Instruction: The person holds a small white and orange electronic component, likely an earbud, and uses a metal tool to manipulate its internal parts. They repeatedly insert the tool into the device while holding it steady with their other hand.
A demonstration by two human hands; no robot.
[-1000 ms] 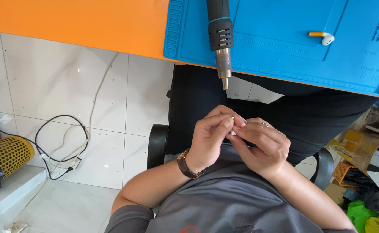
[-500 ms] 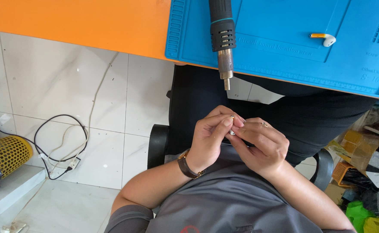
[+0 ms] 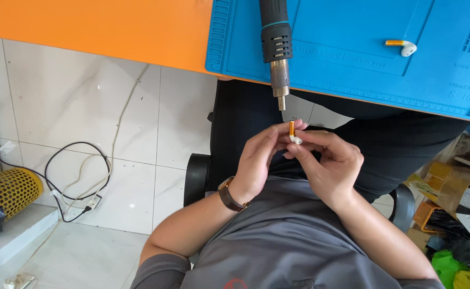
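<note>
We recorded a small earbud piece (image 3: 293, 134), white at its base with an orange-wrapped stem pointing up, pinched between the fingertips of both hands over the lap. The left hand (image 3: 259, 163) closed on it from its side, fingers curled and thumb pressed in, wrist bent inward with a brown-strapped watch (image 3: 228, 195) showing. The right hand (image 3: 331, 166) met it from the other side, index finger and thumb closed on the white end, the other fingers loosely folded. Both forearms converged from the grey shirt.

The stem tip stood just below the metal nozzle of a black hot-air handpiece (image 3: 276, 51), apart from it by a narrow gap. The handpiece lay across the blue work mat (image 3: 352, 59), its nozzle overhanging the mat's near edge. The mat sat on an orange tabletop (image 3: 96, 24). Open room lay between the table edge and the hands, and to the left side over the white tiled floor.

A second earbud (image 3: 403, 47), white with an orange stem, lay on the mat, well apart from the hands.
</note>
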